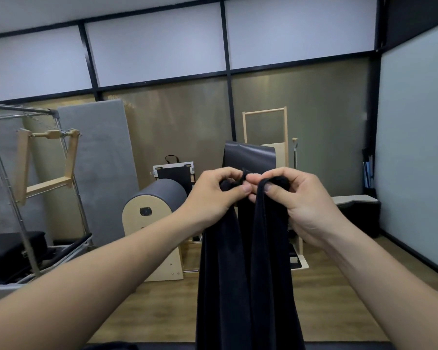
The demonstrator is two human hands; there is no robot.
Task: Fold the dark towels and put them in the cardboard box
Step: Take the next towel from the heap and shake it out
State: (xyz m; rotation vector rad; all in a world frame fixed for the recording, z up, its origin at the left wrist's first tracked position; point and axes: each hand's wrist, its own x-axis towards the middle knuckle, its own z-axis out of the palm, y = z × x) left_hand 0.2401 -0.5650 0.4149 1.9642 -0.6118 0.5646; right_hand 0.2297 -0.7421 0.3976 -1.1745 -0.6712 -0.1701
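A dark towel (248,274) hangs straight down in front of me, doubled lengthwise into long folds that run past the bottom of the view. My left hand (213,195) pinches its top edge between thumb and curled fingers. My right hand (296,198) grips the other top corner close beside it. The two hands nearly touch at the middle, held up at chest height. No cardboard box shows in this view.
Behind the towel stand a padded barrel on a wooden base (157,223) and a wooden ladder frame (266,137). At the left stands a metal frame with wooden bars (36,173). A grey mat (99,160) leans on the wall. Wooden floor (162,311) lies below.
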